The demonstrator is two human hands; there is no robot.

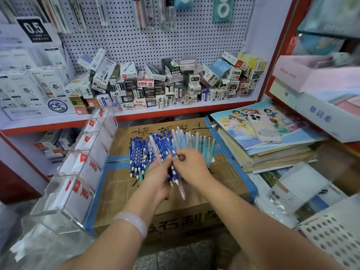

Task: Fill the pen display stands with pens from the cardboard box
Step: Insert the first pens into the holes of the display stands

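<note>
My left hand (157, 178) holds a bundle of blue pens (173, 172) and one pink pen (181, 190) over the box (120, 184). My right hand (190, 162) pinches at the bundle's top, its grip narrow. More pens (192, 141) lie loose on the box. The stand (64, 201) leans left of the box, its slots without pens. I judge the bundle could fan and spill if my left grip loosens while I sort.

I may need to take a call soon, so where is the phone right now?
In the head view the phone lies face down at right, on the princess picture book topping the stack of books beside the cardboard box.
</note>
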